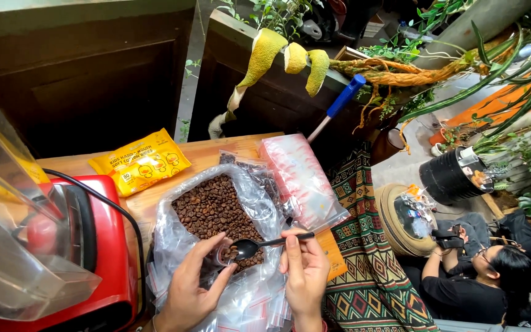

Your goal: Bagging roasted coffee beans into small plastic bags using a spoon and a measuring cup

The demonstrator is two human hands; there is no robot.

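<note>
The person's right hand (305,270) pinches the handle of a dark spoon (250,247) between thumb and fingers, near the front edge of the wooden table (216,152). The spoon lies level, its bowl pointing left and held over the near end of a heap of coffee beans (211,209). The beans sit in a large clear plastic bag (173,243) that lies open on the table, in the middle of the scene.

The left hand (192,286) is cupped, its fingers curled around the mouth of a small clear bag (224,253) just beside the spoon's bowl; the thumb rests on the near side. More small clear bags (256,304) lie in a loose pile under and between both hands.

To the left stands a red blender base (102,246) with a clear jug (13,233) and a black cord (102,200) running along its right side. Farther back on the table lies a yellow pack of wipes (141,161). To the right of the beans lies a stack of clear zip bags with red strips (299,178), and a second bag holding beans (256,169) shows between it and the large bag. A patterned cloth (364,246) hangs off the table's right side. At the far right, lower down, another person (480,283) sits near a black plant pot (453,175).
</note>
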